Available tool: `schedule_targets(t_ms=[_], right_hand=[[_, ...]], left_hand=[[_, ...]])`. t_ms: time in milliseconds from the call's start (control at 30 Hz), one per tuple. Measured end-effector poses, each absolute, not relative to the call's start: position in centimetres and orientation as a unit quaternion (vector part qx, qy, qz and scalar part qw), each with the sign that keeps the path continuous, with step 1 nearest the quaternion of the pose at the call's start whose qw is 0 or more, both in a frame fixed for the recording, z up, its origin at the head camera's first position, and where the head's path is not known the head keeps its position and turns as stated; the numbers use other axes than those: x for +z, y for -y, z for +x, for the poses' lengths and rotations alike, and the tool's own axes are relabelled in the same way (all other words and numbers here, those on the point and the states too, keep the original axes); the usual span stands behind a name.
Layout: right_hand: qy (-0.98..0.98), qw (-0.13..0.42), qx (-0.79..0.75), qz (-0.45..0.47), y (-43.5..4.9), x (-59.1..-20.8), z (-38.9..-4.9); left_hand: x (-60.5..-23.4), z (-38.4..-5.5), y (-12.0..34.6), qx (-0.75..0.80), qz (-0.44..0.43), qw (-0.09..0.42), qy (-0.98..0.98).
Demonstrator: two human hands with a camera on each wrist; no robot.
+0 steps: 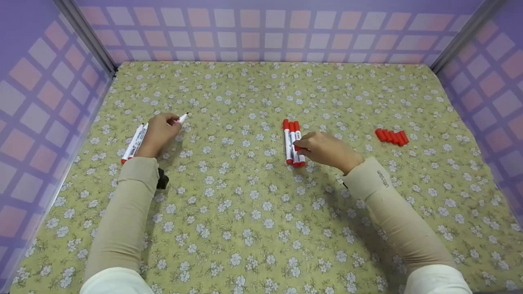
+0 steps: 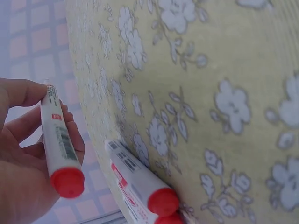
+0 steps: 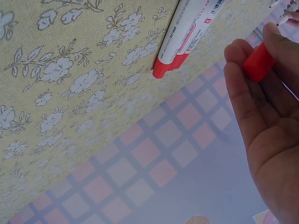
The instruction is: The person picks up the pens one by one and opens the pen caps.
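Note:
My left hand [image 1: 161,132] holds an uncapped white marker [image 2: 57,135] with a red end, its dark tip pointing up and right in the head view. Beside that hand, uncapped markers [image 1: 134,143] lie on the cloth at the left. A red marker cap [image 3: 259,62] is pinched between the thumb and fingers of my right hand [image 1: 325,149]. Below and left of the right hand, a side-by-side row of capped markers [image 1: 287,143] lies on the cloth, partly covered by the fingers.
Several loose red caps [image 1: 391,136] lie in a row at the right. A floral yellow cloth [image 1: 245,204] covers the table. Checked purple panels [image 1: 261,32] enclose the back and both sides.

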State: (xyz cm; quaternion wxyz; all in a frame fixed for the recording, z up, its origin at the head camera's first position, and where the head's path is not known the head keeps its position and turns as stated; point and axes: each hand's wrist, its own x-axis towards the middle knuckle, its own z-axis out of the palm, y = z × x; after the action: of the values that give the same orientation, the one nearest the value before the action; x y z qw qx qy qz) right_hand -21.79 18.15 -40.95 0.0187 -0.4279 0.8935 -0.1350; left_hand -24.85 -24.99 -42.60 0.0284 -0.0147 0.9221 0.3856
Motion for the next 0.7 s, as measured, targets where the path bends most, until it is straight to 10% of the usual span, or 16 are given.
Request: schedule_targets(t_ms=[700], right_hand=[[-0.896,0.037,-0.14,-0.419,-18.2,-40.9,-21.7]], left_hand=[[-43.3,-24.1,26.3,0.34,-0.118,0.03,-0.933]])
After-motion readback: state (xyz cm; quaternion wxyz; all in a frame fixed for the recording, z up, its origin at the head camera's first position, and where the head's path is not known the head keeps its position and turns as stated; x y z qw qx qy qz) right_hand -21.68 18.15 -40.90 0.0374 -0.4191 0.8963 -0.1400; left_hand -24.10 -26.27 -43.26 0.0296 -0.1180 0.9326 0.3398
